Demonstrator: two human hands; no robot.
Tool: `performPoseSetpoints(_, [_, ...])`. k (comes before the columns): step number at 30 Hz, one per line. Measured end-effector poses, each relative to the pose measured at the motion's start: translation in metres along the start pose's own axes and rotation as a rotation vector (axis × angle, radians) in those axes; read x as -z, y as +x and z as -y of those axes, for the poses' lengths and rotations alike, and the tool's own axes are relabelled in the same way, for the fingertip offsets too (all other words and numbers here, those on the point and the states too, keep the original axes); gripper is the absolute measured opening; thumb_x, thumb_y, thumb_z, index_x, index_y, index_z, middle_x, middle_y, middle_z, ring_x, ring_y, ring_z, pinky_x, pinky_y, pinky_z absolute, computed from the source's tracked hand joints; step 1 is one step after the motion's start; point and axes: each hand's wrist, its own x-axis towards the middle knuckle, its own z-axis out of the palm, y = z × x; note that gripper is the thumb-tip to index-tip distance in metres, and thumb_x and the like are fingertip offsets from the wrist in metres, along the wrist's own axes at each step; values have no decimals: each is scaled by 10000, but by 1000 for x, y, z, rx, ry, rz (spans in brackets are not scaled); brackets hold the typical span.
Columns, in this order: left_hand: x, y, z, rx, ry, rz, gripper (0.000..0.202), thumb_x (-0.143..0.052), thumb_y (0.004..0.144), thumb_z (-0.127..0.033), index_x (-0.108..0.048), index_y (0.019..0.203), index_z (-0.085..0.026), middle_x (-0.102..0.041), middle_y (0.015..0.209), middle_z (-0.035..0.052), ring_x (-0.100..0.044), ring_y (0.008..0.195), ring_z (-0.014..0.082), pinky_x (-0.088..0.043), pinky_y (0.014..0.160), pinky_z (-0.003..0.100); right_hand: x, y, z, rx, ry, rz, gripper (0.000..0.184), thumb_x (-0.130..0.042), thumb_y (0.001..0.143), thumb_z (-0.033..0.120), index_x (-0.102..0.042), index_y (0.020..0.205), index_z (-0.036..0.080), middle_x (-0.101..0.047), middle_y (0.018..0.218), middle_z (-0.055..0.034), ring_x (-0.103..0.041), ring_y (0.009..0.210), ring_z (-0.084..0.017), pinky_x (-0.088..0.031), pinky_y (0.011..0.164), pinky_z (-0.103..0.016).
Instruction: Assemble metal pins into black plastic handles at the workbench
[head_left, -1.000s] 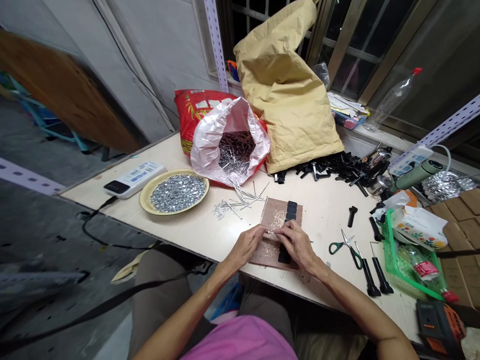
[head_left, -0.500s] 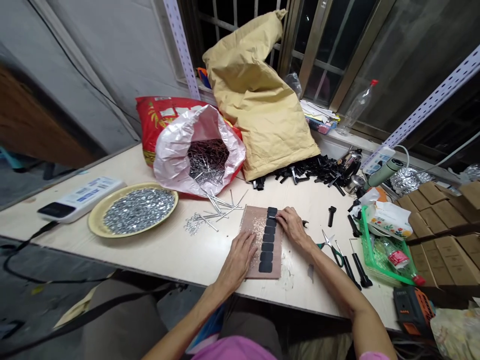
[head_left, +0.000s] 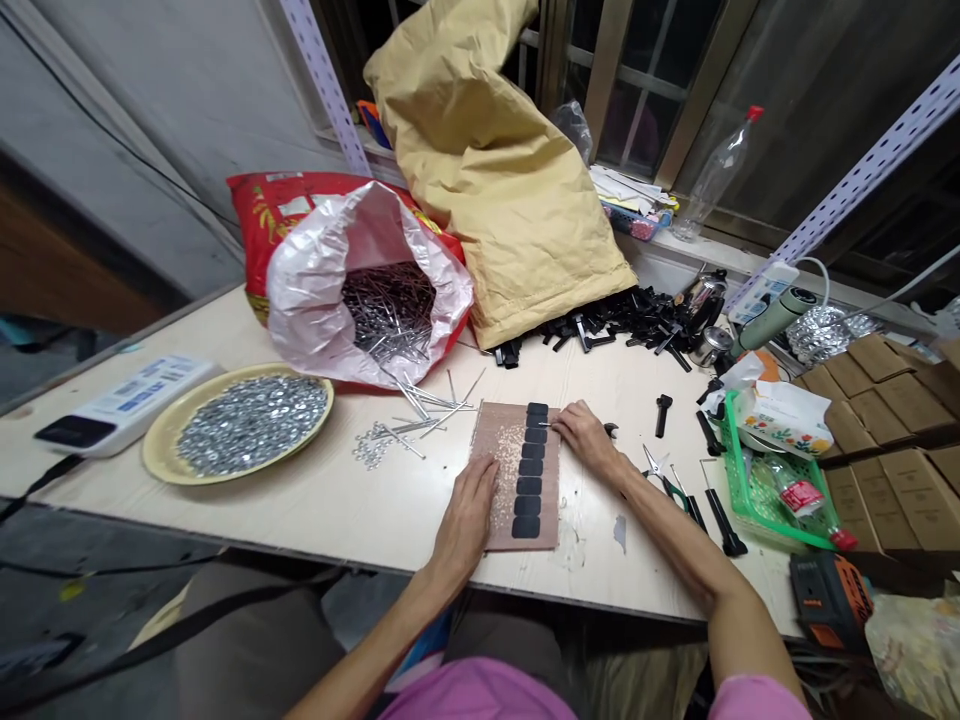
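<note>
On the table lies a brown board point(head_left: 545, 538) with a column of black rounded pads point(head_left: 530, 467) along its right side. Small pale bits point(head_left: 508, 452) are scattered on the board left of the pads. My left hand point(head_left: 466, 512) rests on the board's left edge, fingers stretched out and holding nothing. At the upper right edge, my right hand point(head_left: 587, 436) pinches a thin, shiny, pin-like metal piece point(head_left: 545, 425), its end over one of the upper pads. The rest of that piece is hidden by the fingers.
A yellow plate point(head_left: 159, 468) of small metal pieces stands left, beside a red sack point(head_left: 251, 240) of long metal pins. Loose pins point(head_left: 435, 412) lie near the board. Behind are a tan paper sack point(head_left: 510, 200) and black parts point(head_left: 637, 318). Scissors point(head_left: 656, 465) and a green basket point(head_left: 750, 495) lie right.
My left hand has drawn back leftwards from near the pads to the board's edge. My right hand stays by the upper pads, and the thin metal piece now shows more clearly. The view has shifted slightly.
</note>
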Motion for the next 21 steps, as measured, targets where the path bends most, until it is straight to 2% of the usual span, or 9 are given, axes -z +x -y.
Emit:
performPoseSetpoints(1, [0, -1, 0, 1, 3, 8, 424, -301, 873, -87, -491, 1244, -160, -582, 1217, 139, -507, 1162, 250, -456, 963, 480, -3, -3, 2, 47, 5, 25, 336, -334, 975, 264, -617, 826, 161, -575, 771, -74, -504, 754, -192, -463, 643, -326])
performPoseSetpoints(5, [-1, -2, 3, -2, 17, 33, 473, -297, 840, -46, -484, 1256, -170, -579, 1230, 133, -503, 1175, 247, -447, 974, 483, -10, -28, 17, 405, 59, 216, 309, -329, 977, 201, -616, 870, 163, -577, 753, -51, -498, 733, -170, -451, 624, -289])
performPoseSetpoints(6, [-1, -2, 3, -8, 21, 33, 477, -299, 833, -39, -485, 1254, -167, -579, 1229, 137, -503, 1176, 250, -447, 973, 486, -9, -28, 17, 409, 59, 221, 312, -325, 977, 198, -615, 869, 160, -577, 759, -54, -498, 738, -170, -450, 627, -289])
performPoseSetpoints(7, [-1, -2, 3, -18, 27, 29, 479, -301, 828, -32, -486, 1250, -162, -578, 1227, 142, -504, 1174, 254, -452, 967, 485, -7, -25, 14, 355, 54, 191, 320, -320, 979, 203, -613, 859, 157, -575, 765, -58, -498, 744, -172, -450, 631, -291])
performPoseSetpoints(9, [0, -2, 4, -41, 42, 14, 489, -291, 818, -13, -486, 1244, -154, -574, 1228, 148, -508, 1168, 254, -468, 948, 476, -2, -11, 4, 157, 37, 86, 338, -318, 980, 235, -607, 826, 150, -566, 772, -68, -499, 758, -179, -455, 637, -301])
performPoseSetpoints(11, [1, -1, 4, -62, 52, 6, 494, -279, 814, -2, -488, 1236, -151, -576, 1220, 149, -512, 1161, 251, -481, 934, 466, -1, 1, -4, 71, 20, 47, 359, -316, 980, 265, -601, 797, 149, -553, 753, -67, -493, 743, -182, -456, 635, -311])
performPoseSetpoints(13, [2, 0, 3, -60, 55, 17, 490, -280, 814, -1, -494, 1227, -157, -579, 1214, 143, -514, 1156, 250, -480, 937, 464, -4, 2, -4, 163, 18, 94, 358, -300, 985, 253, -601, 816, 154, -553, 756, -62, -489, 748, -180, -452, 661, -316])
performPoseSetpoints(16, [4, 1, 1, -37, 54, 43, 475, -295, 812, -5, -510, 1208, -156, -582, 1209, 142, -514, 1151, 254, -470, 948, 473, -12, -13, 9, 341, 13, 178, 378, -255, 991, 221, -604, 859, 160, -557, 768, -66, -479, 762, -181, -439, 688, -310])
performPoseSetpoints(21, [4, 3, -1, -9, 61, 56, 486, -307, 787, 4, -526, 1190, -156, -584, 1207, 140, -506, 1157, 249, -465, 957, 470, -16, -21, 21, 312, 27, 162, 430, -222, 996, 263, -608, 835, 166, -549, 743, -67, -471, 740, -182, -433, 686, -305])
